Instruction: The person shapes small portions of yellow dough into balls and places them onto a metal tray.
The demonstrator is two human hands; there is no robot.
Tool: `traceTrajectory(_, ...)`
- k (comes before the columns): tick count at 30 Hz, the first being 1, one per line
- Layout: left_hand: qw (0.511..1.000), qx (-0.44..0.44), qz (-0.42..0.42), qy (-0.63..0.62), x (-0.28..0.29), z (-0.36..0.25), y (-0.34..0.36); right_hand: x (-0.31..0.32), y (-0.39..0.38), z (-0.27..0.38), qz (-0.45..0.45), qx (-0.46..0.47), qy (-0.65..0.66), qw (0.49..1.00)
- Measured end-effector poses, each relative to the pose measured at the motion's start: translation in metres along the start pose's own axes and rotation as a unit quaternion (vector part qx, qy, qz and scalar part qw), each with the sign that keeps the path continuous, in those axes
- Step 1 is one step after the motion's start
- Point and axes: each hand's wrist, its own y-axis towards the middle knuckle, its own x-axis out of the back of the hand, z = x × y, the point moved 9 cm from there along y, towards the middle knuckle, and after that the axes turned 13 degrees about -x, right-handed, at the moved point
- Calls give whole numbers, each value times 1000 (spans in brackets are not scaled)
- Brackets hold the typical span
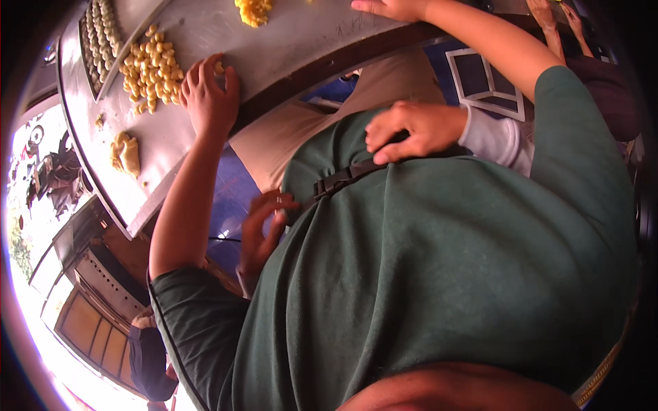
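Observation:
My left hand point(209, 96) lies on the metal table point(199, 34) with its fingers apart, holding nothing that I can see. Its fingertips are beside a pile of small yellow dough balls point(152, 68), and one more ball shows near the thumb. At the upper edge, my right hand point(394, 8) rests by the table edge, fingers stretched out and partly cut off. A black strap with a buckle point(336, 181) runs across my green shirt at the waist. Another person's hand point(418, 130) in a grey sleeve touches the strap, and a second hand point(264, 222) reaches its other end.
Rows of pale balls point(103, 41) sit in a tray at the table's far left. A larger dough lump point(125, 154) and a yellow crumbly heap point(253, 10) lie on the table. A white-framed object point(483, 82) stands on the blue floor. Other people are at the upper right and lower left.

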Motion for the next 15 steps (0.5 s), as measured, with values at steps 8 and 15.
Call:
traceTrajectory(8,1000,1,11,-11,7,-10,6,29,48,-149,-90,-61,-223,969)
traceTrajectory(15,998,30,-4,-52,11,-14,6,23,70,-109,-230,-182,-83,953)
